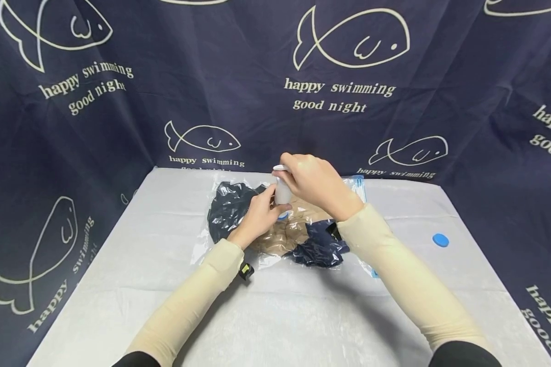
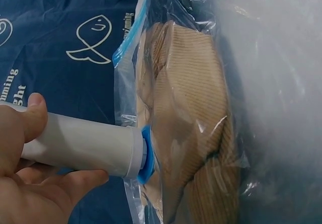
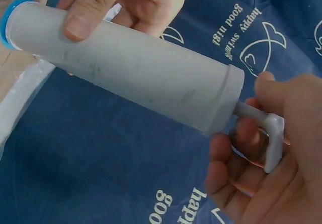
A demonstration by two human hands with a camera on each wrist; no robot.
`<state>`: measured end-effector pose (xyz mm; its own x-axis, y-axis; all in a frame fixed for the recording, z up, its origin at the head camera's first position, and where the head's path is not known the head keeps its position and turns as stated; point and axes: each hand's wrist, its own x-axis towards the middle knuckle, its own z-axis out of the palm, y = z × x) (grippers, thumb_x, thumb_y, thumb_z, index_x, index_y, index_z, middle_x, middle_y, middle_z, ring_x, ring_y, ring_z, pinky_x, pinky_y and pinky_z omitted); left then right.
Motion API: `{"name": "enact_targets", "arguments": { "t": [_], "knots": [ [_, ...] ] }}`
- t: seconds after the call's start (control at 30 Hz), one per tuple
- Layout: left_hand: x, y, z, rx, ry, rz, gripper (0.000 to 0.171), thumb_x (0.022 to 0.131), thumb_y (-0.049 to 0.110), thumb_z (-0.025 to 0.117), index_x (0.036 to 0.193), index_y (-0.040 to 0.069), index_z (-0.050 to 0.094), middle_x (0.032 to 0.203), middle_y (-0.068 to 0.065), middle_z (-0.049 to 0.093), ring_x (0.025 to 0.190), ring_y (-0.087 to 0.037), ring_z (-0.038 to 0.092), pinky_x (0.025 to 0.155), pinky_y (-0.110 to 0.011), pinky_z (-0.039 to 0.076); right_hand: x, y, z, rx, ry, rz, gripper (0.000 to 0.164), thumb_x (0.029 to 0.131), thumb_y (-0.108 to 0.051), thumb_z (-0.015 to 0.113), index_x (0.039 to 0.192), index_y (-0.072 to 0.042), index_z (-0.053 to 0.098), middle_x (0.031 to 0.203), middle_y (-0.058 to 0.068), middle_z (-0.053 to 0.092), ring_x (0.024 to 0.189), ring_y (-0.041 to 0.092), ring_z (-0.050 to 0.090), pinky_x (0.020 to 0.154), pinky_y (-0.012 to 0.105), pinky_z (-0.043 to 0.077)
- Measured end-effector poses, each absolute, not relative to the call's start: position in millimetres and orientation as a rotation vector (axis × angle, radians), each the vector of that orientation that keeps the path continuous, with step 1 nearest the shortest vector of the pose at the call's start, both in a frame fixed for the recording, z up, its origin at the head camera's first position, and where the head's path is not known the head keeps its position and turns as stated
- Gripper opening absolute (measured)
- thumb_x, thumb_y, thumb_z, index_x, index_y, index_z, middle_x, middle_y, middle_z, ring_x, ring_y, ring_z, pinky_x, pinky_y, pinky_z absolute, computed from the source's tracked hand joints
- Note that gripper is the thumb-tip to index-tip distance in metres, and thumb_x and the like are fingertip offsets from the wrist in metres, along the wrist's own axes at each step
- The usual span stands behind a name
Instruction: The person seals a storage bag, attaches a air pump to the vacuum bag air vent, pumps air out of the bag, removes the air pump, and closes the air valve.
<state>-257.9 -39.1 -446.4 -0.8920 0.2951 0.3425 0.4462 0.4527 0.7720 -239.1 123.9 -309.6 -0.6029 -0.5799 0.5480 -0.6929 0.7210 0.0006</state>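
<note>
A white hand pump (image 1: 282, 192) stands on the blue valve (image 2: 147, 156) of a clear plastic storage bag (image 1: 202, 251). My left hand (image 1: 260, 210) grips the pump's barrel toward its lower end, thumb on one side and fingers on the other. Around the pump's T-shaped handle (image 3: 274, 142) curl the fingers of my right hand (image 1: 319, 179). A short piece of the rod shows between handle and barrel in the right wrist view. Inside the bag lie a tan ribbed garment (image 2: 193, 93), a dark garment (image 1: 229, 209) and a navy one (image 1: 319, 250). The clear film looks wrinkled over them.
A round blue cap (image 1: 441, 240) lies on the white-covered table (image 1: 275, 321), to the right of the bag. Dark blue cloth (image 1: 257, 61) printed with fish and lettering hangs behind and at both sides. The bag's blue zip edge (image 1: 359, 187) faces right.
</note>
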Motion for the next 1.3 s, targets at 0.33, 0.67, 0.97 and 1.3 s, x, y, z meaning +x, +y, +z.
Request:
{"name": "enact_targets", "arguments": {
  "t": [0.33, 0.67, 0.97, 1.3],
  "knots": [
    [-256.9, -39.0, -447.7, -0.604, -2.546, -1.427, 0.041, 0.092, 0.022, 0.079, 0.126, 0.011, 0.061, 0.125, -0.015, 0.072, 0.121, -0.03, 0.068, 0.099, -0.043, 0.058, -236.7, 122.3, -290.0, 0.982, -2.302, 0.245, 0.014, 0.094, -0.012, 0.072, 0.086, -0.003, 0.066, 0.078, 0.009, 0.066, 0.076, 0.031, 0.057, 0.066, 0.04, 0.052],
    [-255.0, -37.5, -448.8, -0.571, -2.566, -1.43, 0.041, 0.092, 0.022, 0.079, 0.127, 0.012, 0.06, 0.128, -0.015, 0.071, 0.123, -0.03, 0.067, 0.102, -0.043, 0.056, -229.2, 124.7, -254.4, 1.024, -2.114, 0.317, 0.015, 0.097, -0.012, 0.072, 0.091, 0.001, 0.068, 0.085, 0.014, 0.066, 0.084, 0.035, 0.057, 0.076, 0.044, 0.049],
    [-254.3, -36.8, -451.1, -0.579, -2.55, -1.433, 0.041, 0.092, 0.022, 0.079, 0.126, 0.01, 0.06, 0.128, -0.017, 0.071, 0.123, -0.03, 0.067, 0.102, -0.043, 0.056, -217.8, 125.7, -223.2, 0.986, -1.994, 0.32, 0.026, 0.103, -0.023, 0.063, 0.098, 0.002, 0.068, 0.09, 0.016, 0.065, 0.087, 0.039, 0.054, 0.079, 0.048, 0.047],
    [-255.2, -34.9, -445.6, -0.588, -2.551, -1.434, 0.042, 0.093, 0.019, 0.078, 0.129, 0.008, 0.06, 0.13, -0.019, 0.07, 0.122, -0.033, 0.068, 0.103, -0.048, 0.055, -212.6, 129.4, -212.4, 0.933, -1.992, 0.405, 0.021, 0.102, -0.016, 0.065, 0.101, 0.005, 0.068, 0.092, 0.019, 0.064, 0.09, 0.04, 0.051, 0.084, 0.045, 0.045]
  ]
}}
